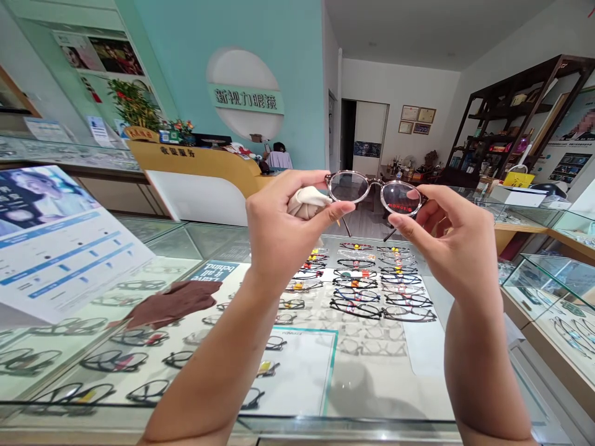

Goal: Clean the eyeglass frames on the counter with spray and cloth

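The glass display counter (381, 390) stands before you. Above it, you have the round-lens eyeglasses (375, 182) between your left hand (284, 226) and right hand (458, 241). Inside it lie rows of eyeglass frames (354, 308). A cloth (174, 302) lies on its left part, a printed display card (69, 254) further left. Behind it, leftward, is the cashier desk (199, 195); behind, rightward, the shelving unit (509, 111).

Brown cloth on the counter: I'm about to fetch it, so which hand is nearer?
Left. The left hand is above and to the right of the brown cloth; the right hand is farther right.
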A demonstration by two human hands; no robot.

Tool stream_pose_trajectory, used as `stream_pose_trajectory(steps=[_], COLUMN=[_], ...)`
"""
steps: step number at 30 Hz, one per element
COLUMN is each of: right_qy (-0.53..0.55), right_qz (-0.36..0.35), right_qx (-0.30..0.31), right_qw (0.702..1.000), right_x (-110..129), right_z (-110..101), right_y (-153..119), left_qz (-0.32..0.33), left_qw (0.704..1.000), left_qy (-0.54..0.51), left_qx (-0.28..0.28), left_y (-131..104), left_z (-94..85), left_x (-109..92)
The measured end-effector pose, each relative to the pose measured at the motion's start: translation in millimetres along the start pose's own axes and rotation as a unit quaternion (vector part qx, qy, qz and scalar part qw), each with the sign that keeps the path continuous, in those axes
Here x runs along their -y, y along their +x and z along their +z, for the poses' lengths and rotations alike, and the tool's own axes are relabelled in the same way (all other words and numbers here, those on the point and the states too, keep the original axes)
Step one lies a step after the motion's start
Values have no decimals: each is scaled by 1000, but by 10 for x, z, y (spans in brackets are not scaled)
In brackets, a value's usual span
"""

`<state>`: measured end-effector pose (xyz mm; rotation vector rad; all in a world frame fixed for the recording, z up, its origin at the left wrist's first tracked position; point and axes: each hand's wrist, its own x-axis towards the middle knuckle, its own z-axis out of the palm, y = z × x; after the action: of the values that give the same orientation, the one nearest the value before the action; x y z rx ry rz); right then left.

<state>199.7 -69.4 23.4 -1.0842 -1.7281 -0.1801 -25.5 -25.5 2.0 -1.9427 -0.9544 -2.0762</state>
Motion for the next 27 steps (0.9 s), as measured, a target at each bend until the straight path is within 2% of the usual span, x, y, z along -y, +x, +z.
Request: stream_pose_trajectory(steps=[8, 27], right_qy=[-27, -24], right_qz=[-21, -21], right_qx=[-3, -8], right_qw=[999, 999], right_x=[3, 29], right_z=[-14, -20], right_y=[1, -12], left_qz=[1, 0], left_qw=[1000, 1000], left_qy=[4, -5], left_qx=[10, 9], left_y=[14, 22], left_z=[-16, -39], left_x=[-11, -14])
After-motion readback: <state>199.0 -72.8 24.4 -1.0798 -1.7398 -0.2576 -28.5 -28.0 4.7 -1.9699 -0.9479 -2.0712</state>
